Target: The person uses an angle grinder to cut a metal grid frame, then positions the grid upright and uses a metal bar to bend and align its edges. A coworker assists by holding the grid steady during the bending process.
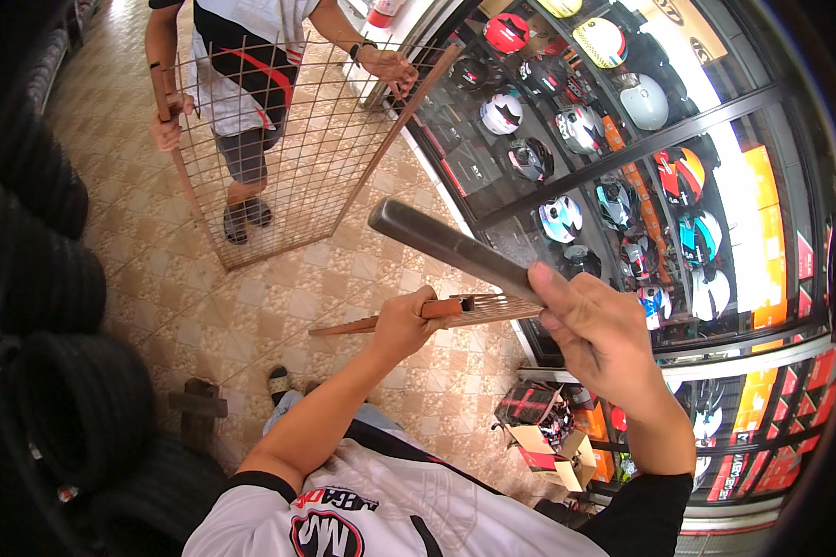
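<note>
My left hand is closed round the end of a rusty brown wire-mesh panel, seen nearly edge-on. The square tube of its frame shows a hollow end beside my fingers. Higher up, my right hand grips one end of a dark grey metal bar, thumb along it. The bar slants up and left above the panel; whether the two touch I cannot tell. Across from me another person holds a second rusty mesh panel, upright and tilted, with a hand on one side and the other hand by the opposite edge.
A glass-fronted cabinet with several helmets runs along the right. An open cardboard box stands on the floor below it. Black tyres are stacked along the left, near a dark metal stand. The floor is patterned tile.
</note>
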`<action>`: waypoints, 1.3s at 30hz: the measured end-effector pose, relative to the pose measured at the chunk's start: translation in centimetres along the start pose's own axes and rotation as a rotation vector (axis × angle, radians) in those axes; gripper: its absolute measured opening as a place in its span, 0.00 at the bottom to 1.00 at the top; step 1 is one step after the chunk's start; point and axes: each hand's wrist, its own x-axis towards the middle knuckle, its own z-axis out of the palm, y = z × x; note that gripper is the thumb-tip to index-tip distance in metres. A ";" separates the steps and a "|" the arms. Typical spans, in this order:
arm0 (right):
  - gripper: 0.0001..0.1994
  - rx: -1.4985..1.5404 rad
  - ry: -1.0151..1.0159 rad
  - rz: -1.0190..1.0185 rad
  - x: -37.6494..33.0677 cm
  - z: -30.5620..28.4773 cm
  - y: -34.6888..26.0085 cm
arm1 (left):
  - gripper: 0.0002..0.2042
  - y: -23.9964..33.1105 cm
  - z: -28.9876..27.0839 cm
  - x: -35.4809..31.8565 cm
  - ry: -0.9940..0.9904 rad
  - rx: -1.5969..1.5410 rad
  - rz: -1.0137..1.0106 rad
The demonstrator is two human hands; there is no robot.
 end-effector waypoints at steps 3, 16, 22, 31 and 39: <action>0.31 -0.327 -0.407 0.146 -0.1 1.1 0.3 | 0.18 0.5 0.1 -0.3 -0.019 -0.036 0.016; 0.34 -0.432 -0.471 0.131 -2.3 1.1 1.1 | 0.15 0.7 0.2 -0.8 0.037 -0.038 0.143; 0.33 -0.019 -0.073 0.040 -2.9 2.1 1.1 | 0.12 0.6 0.0 -0.5 -0.012 0.024 0.110; 0.33 0.076 0.043 -0.081 -5.6 3.0 1.8 | 0.10 1.7 -0.1 -1.5 0.039 0.090 0.086; 0.29 0.090 0.258 -0.039 -5.8 4.3 1.4 | 0.14 1.1 0.4 -2.3 -0.024 0.007 0.074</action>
